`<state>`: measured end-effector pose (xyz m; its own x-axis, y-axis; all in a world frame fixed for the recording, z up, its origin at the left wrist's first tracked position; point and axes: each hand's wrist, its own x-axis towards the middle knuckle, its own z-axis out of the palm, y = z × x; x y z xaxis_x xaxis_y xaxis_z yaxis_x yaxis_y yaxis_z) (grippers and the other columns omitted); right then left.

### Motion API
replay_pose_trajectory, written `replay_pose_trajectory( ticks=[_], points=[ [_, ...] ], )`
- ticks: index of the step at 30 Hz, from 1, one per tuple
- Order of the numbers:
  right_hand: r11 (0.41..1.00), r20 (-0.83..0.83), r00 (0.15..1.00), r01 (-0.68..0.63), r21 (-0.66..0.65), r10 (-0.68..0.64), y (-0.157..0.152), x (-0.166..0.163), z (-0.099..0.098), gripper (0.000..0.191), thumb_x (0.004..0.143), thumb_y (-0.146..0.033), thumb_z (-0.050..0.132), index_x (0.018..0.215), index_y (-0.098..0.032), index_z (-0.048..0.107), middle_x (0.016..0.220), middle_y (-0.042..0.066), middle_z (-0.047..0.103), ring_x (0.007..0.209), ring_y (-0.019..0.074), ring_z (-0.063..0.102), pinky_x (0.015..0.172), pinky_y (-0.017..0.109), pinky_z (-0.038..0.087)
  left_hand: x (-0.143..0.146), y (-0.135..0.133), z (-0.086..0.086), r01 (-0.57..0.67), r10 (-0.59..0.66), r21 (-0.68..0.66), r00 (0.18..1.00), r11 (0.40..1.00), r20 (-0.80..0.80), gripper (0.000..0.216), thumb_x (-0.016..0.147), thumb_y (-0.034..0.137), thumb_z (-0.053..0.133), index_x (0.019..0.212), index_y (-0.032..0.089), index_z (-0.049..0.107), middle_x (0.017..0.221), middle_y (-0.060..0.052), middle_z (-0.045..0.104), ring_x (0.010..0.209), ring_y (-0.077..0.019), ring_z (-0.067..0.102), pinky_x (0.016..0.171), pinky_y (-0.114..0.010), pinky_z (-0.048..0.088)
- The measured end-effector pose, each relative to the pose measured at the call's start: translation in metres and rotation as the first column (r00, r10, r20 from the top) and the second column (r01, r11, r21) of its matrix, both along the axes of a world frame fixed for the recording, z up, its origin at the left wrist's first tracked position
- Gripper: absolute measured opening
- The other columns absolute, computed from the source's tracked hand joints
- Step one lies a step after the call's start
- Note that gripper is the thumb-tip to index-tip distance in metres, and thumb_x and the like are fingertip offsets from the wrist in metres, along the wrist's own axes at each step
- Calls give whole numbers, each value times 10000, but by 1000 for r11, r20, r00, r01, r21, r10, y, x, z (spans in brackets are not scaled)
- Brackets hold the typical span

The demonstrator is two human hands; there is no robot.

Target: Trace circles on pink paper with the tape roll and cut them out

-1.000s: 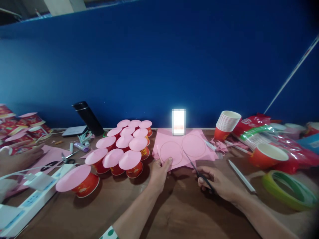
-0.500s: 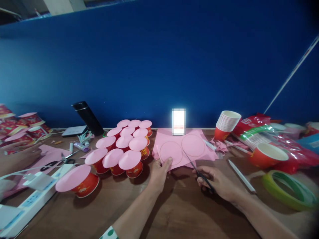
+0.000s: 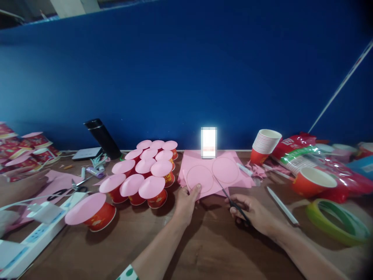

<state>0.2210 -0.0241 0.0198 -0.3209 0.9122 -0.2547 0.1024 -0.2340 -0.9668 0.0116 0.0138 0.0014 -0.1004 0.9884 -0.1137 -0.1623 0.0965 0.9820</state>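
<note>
My left hand (image 3: 188, 201) pinches the near edge of a pink paper sheet (image 3: 210, 171) that lies on the brown table and carries two drawn circles. My right hand (image 3: 253, 213) grips black scissors (image 3: 230, 196), whose blades point up and left into the sheet between the circles. Both hands rest low on the table, close together.
Left of the sheet stand several upturned red cups with pink paper discs (image 3: 145, 175). A stack of red paper cups (image 3: 264, 146), a single red cup (image 3: 311, 181), plastic bags, green tape rolls (image 3: 338, 221) and a white pen (image 3: 282, 206) lie right. A power strip (image 3: 32, 229) and another person's hand (image 3: 20, 184) are left.
Almost nothing differs; my hands, the scissors and the sheet stay in place, and the other person's hand at the left has shifted slightly.
</note>
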Motion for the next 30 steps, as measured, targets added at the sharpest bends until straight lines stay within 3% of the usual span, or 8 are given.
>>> replay_pose_trajectory(
  ticks=[9, 19, 30],
  points=[
    [1000, 9, 1000, 16, 7, -16, -1, 0, -1, 411, 697, -451, 676, 968, -162, 570, 588, -54, 489, 484, 79, 464, 432, 198, 302, -1, 0, 0, -3, 3, 14, 1000, 1000, 7, 374, 666, 484, 686, 688, 119, 608, 514, 14, 516, 445, -67, 398, 424, -196, 302],
    [999, 34, 999, 7, -31, -6, -1, -5, 11, 415, 683, -431, 659, 963, -151, 535, 616, -27, 553, 506, 94, 506, 432, 205, 312, 0, 2, -5, -2, 2, 9, 1000, 1000, -9, 388, 680, 493, 674, 707, 111, 608, 533, 9, 518, 448, -63, 386, 414, -197, 291],
    [1000, 15, 999, -30, -9, 30, -2, -3, 10, 417, 729, -464, 630, 975, -147, 516, 647, -14, 567, 547, 101, 522, 465, 210, 336, 3, -1, -2, 4, -6, 14, 994, 1000, 113, 358, 643, 437, 725, 686, 102, 606, 570, -1, 535, 469, -55, 397, 424, -185, 312]
  ],
)
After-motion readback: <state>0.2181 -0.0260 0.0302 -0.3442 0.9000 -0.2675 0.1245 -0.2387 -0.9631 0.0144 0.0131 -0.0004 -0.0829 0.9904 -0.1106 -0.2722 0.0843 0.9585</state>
